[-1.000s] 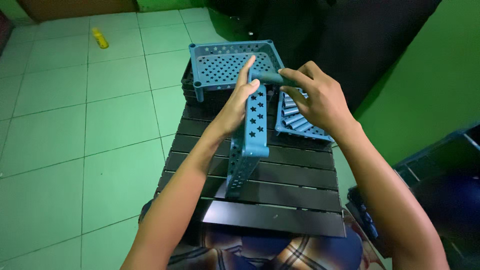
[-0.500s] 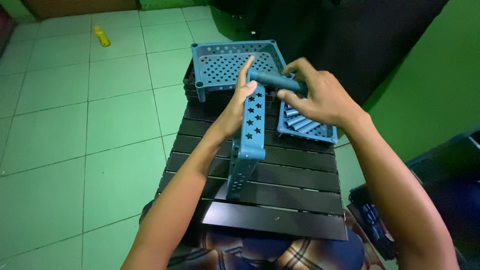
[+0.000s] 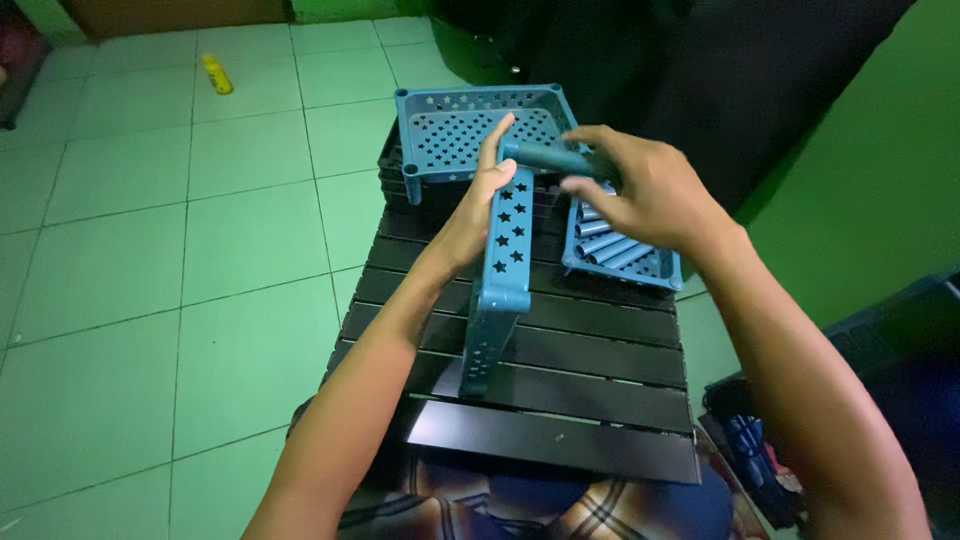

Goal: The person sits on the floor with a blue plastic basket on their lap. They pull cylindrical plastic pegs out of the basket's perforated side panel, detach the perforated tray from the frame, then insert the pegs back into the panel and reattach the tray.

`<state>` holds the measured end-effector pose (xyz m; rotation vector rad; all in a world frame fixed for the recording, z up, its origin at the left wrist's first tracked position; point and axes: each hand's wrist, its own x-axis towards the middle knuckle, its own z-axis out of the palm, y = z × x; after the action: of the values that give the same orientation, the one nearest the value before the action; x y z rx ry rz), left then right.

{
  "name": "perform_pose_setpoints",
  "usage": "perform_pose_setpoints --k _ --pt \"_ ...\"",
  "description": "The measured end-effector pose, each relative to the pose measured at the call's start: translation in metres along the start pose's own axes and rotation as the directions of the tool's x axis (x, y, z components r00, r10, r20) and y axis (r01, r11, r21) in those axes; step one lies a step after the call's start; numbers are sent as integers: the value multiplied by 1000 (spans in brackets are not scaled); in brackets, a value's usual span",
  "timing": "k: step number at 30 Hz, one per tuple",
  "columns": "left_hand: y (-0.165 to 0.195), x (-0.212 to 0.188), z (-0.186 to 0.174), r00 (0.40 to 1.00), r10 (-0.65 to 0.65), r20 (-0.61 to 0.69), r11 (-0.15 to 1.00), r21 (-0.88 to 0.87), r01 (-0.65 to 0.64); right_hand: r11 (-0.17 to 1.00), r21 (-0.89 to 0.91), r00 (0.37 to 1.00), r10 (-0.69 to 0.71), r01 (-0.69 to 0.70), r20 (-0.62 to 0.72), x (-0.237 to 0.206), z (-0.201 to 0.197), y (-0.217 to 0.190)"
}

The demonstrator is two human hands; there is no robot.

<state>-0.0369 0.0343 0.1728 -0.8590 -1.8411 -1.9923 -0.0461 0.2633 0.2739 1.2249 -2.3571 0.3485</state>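
Our left hand [image 3: 478, 205] grips the upright tray [image 3: 497, 285]. Our right hand [image 3: 640, 190] holds a tube [image 3: 548, 157] at its top corner.

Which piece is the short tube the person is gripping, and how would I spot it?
Start at the dark slatted table in the middle. Above its far end, the right hand grips a short blue tube against the top of the upright star-punched panel. Unlike the other tubes lying in the tray on the right, it is held in the air.
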Motion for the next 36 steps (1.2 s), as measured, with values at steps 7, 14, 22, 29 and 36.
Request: perform_pose_setpoints --k 7,14,22,29,36 --pt "2 -5 1 966 -253 -59 967 -29 252 958 -237 982 -178 159 -59 -2 10 8" --pt "8 -4 -2 990 -144 -11 974 -177 140 989 30 973 136 -144 189 13 -5 6" --pt "11 -8 0 981 -194 1 960 -204 190 842 -484 960 -279 239 -11 -1 21 12" --pt "4 -4 4 977 -213 -20 973 -97 211 998 43 992 40 -45 116 6 6 20" --pt "6 -6 9 975 -224 -2 938 -273 215 856 -459 956 -289 236 -48 -9 24 11"
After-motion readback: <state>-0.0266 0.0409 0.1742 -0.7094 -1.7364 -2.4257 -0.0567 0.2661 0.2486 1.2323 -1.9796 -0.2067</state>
